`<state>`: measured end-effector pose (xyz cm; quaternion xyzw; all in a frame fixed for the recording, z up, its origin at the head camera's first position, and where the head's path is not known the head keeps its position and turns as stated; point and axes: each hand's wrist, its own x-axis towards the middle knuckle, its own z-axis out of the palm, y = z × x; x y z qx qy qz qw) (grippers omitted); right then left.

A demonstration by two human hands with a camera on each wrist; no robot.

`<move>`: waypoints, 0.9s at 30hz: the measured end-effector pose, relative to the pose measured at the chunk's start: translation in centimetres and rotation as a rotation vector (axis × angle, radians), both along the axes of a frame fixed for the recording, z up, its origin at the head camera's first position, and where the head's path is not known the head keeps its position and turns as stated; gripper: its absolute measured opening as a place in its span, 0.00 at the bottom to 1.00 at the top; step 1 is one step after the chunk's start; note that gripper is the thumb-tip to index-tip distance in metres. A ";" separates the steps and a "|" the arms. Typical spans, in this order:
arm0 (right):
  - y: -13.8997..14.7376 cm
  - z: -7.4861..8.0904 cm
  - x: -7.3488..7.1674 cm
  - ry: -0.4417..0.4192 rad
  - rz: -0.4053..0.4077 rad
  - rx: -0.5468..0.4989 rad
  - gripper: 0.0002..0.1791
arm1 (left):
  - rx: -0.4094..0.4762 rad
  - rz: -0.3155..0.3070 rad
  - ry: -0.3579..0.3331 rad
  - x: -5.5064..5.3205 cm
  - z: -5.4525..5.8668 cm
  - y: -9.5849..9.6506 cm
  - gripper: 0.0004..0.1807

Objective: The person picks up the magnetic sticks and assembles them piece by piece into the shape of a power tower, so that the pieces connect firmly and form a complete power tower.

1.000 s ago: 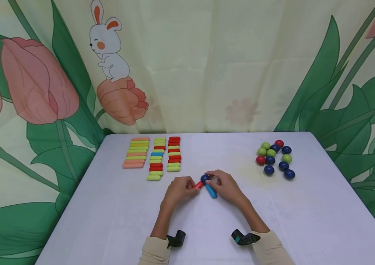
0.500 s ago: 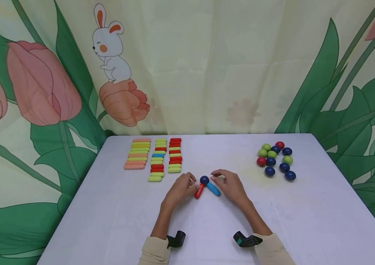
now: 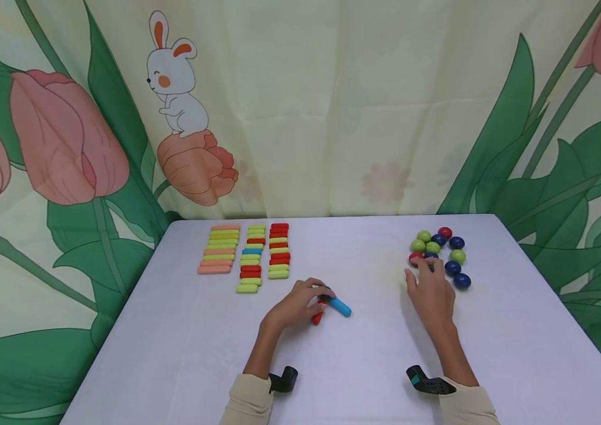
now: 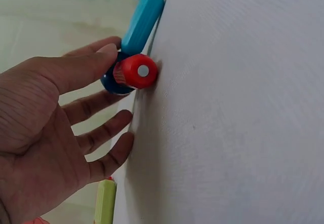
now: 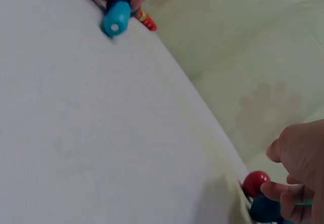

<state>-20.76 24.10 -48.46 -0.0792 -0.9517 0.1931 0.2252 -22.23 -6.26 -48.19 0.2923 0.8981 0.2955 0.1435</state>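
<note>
On the white table, my left hand [image 3: 296, 304] pinches a dark blue ball [image 4: 112, 80] between thumb and forefinger. A red building rod [image 4: 137, 72] and a light blue rod [image 3: 340, 307] meet at this ball and spread apart in a V. The red rod has a pale round dot in its end. The left hand's other fingers are loosely bent near the tabletop. My right hand [image 3: 432, 295] is over the near left edge of a group of balls, fingers bent down by a red ball [image 5: 256, 183] and a dark blue ball [image 5: 265, 209]. Its thumb stands apart from them.
Three columns of short rods lie at the back left, including a peach rod [image 3: 214, 270], a yellow-green rod [image 3: 247, 288] and a red rod [image 3: 280, 226]. More balls, such as a green ball [image 3: 457, 256], sit at the back right. A printed curtain [image 3: 364, 118] hangs behind the table.
My right hand has left the joined rods and moved right to the balls. My left hand has shifted from the red rod onto the dark blue ball. The two rods have spread wider.
</note>
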 end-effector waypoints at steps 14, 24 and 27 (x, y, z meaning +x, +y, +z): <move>3.6 -1.2 1.5 -0.170 0.042 0.036 0.26 | -0.050 0.066 -0.034 -0.1 0.3 -1.0 0.13; 3.1 -1.2 0.8 -0.270 0.287 -0.193 0.23 | 0.001 0.121 -0.072 0.1 -0.1 -1.4 0.13; 2.5 -1.3 0.9 -0.313 0.352 -0.280 0.24 | 0.074 0.147 -0.097 0.0 -0.2 -1.6 0.13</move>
